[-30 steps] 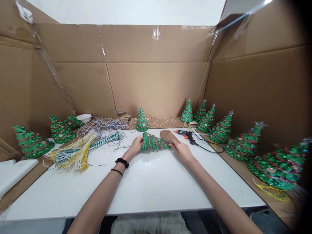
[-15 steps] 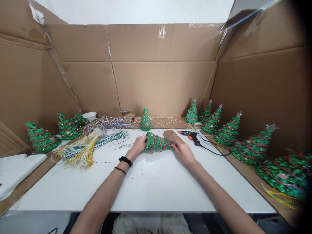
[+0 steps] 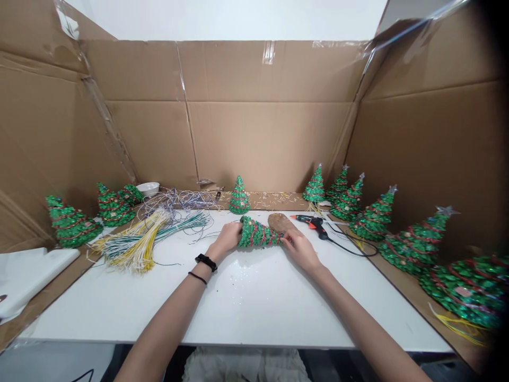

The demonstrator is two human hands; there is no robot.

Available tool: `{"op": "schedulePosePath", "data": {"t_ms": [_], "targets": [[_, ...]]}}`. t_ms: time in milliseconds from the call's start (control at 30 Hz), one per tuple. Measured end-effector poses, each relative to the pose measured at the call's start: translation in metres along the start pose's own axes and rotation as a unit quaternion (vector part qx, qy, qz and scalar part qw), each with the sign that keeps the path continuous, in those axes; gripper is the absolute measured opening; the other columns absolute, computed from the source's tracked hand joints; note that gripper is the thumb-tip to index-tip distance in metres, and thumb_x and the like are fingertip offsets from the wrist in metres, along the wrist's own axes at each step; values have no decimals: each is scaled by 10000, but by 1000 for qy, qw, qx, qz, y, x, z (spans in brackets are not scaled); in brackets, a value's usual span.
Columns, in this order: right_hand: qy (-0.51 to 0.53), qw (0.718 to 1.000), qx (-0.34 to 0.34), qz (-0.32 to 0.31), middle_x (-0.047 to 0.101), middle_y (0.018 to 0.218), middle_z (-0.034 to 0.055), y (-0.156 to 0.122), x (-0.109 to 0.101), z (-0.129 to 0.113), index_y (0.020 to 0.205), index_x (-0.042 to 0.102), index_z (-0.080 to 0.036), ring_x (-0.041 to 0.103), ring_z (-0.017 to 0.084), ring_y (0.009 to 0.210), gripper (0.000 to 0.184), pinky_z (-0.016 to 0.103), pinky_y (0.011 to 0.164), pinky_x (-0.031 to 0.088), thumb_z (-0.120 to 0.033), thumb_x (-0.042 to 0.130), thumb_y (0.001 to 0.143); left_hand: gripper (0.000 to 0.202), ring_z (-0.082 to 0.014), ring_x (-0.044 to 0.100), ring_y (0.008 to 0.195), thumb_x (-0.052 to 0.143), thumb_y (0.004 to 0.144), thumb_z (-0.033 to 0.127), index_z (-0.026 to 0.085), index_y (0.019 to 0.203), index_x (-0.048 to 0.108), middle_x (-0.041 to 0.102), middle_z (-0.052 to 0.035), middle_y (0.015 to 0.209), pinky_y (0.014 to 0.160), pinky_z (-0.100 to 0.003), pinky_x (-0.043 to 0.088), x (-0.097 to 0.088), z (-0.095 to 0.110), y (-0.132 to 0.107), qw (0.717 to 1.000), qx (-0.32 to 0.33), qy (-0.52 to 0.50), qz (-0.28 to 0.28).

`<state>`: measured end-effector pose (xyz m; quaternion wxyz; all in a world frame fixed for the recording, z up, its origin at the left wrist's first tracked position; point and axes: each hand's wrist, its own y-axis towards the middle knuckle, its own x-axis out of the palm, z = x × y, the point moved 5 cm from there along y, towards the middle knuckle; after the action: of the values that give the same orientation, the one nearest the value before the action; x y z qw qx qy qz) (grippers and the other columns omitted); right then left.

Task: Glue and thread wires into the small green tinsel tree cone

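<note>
A small green Christmas tree (image 3: 259,234) with red garland lies on its side between my hands, above the white table (image 3: 254,307). My left hand (image 3: 229,237) is closed on its wide base end. My right hand (image 3: 299,248) pinches the narrow tip end at the right; the fingertips partly cover it. Just behind the right hand is a brown oval pad (image 3: 279,222). A black and orange glue gun (image 3: 314,223) rests to the right of that pad, its cord looping toward the right edge.
Bundles of yellow, white and green wires (image 3: 135,244) lie at the left, near a white bowl (image 3: 148,189). One upright tree (image 3: 239,197) stands at the back. Several star-topped trees (image 3: 415,241) line the right side; more trees (image 3: 71,223) stand left. Cardboard walls (image 3: 270,138) enclose the table.
The whole view has shifted very slightly. Both hands keep their hold on the tree, which stays on its side in nearly the same place.
</note>
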<state>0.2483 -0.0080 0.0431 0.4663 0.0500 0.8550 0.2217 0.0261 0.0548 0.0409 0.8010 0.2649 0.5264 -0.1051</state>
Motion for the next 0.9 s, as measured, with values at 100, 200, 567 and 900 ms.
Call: {"op": "schedulePosePath", "data": {"t_ms": [100, 200, 567, 900], "targets": [[10, 1000, 11, 4, 588, 716, 54, 0, -1, 2, 679, 454, -216, 542, 203, 709, 215, 307, 661, 397, -344, 398, 842, 184, -219, 584, 712, 464, 739, 85, 154, 737, 634, 672, -117, 773, 601, -280, 282, -2, 2, 0, 1000, 3, 4, -6], [30, 998, 57, 10, 563, 660, 35, -1, -7, 13, 663, 422, -218, 520, 186, 641, 250, 293, 621, 381, -365, 363, 856, 173, -217, 580, 700, 465, 748, 99, 152, 719, 628, 672, -120, 775, 600, -282, 279, -2, 4, -1, 1000, 8, 6, -12], [1, 1000, 12, 7, 582, 735, 52, 1, 2, 5, 655, 458, -212, 541, 195, 733, 275, 301, 659, 399, -393, 413, 856, 162, -208, 548, 677, 463, 712, 75, 146, 707, 609, 652, -116, 752, 615, -279, 296, -3, 5, -1, 1000, 20, -1, -18], [-55, 992, 56, 97, 620, 780, 82, 2, -23, 26, 754, 534, -190, 531, 214, 759, 355, 322, 724, 385, -365, 276, 923, 182, -199, 554, 668, 459, 740, 105, 146, 665, 620, 668, -111, 745, 609, -271, 317, 0, 2, 3, 999, 8, -37, -14]]}}
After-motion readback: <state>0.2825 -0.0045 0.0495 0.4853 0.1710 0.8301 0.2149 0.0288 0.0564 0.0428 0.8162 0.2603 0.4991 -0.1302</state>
